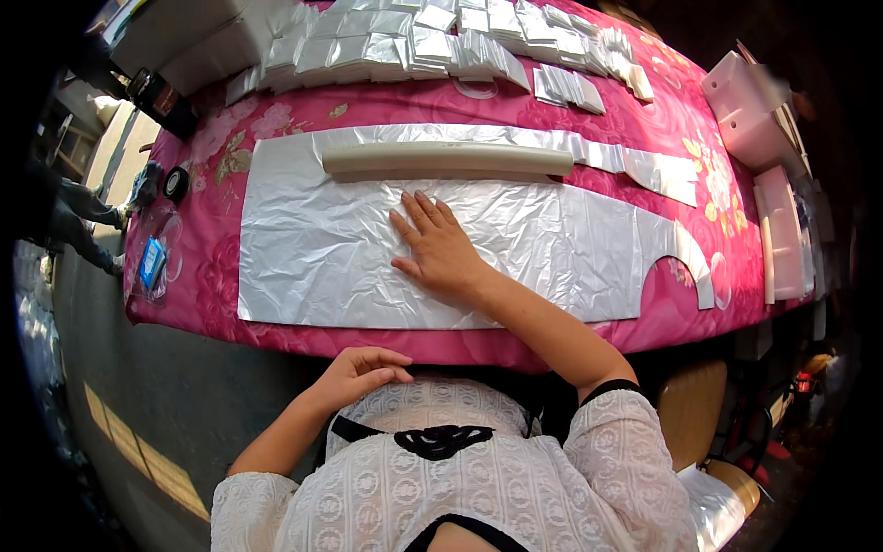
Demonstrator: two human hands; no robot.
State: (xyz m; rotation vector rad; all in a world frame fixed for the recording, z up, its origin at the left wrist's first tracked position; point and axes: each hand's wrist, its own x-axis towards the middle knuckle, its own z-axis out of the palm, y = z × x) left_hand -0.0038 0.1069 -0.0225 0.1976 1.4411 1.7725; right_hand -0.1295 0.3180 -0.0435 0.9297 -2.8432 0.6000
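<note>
A white plastic bag with handle cut-outs (313,248) is spread over the table, its handle end to the right and its film wrinkled. My right hand (440,247) lies flat on it, fingers spread, holding nothing. Just beyond those fingertips a pale grey tube (451,160) rests lengthwise across the bag's far part. My left hand (368,373) hovers at the table's near edge in front of my body, apart from the bag. Its fingers are loosely bent with the thumb a little apart, and nothing shows in them.
The table wears a pink flowered cloth (207,207). Stacks of folded white bags (386,51) line its far side. At the left are a dark bottle (164,103), a black tape roll (176,183) and a blue packet (152,263). Pink bins (750,110) stand along the right edge.
</note>
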